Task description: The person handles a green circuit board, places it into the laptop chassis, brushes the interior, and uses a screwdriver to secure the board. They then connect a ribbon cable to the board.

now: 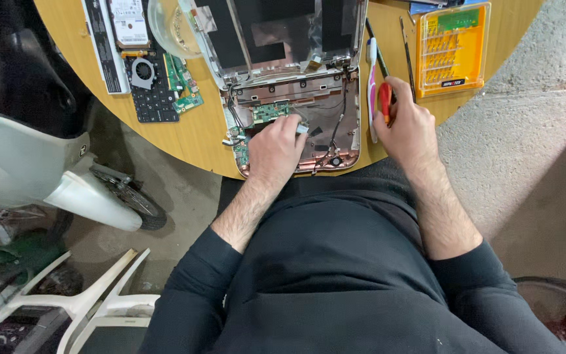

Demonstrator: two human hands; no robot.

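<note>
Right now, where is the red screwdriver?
In the head view, the red screwdriver is in the right hand, at the right of the opened laptop and left of the yellow bit case.

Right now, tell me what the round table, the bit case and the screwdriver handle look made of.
Round table: wood or wood-look laminate, matte, visible grain. Bit case: translucent orange plastic, glossy, bits showing through. Screwdriver handle in the right hand: smooth red plastic, probably.
</note>
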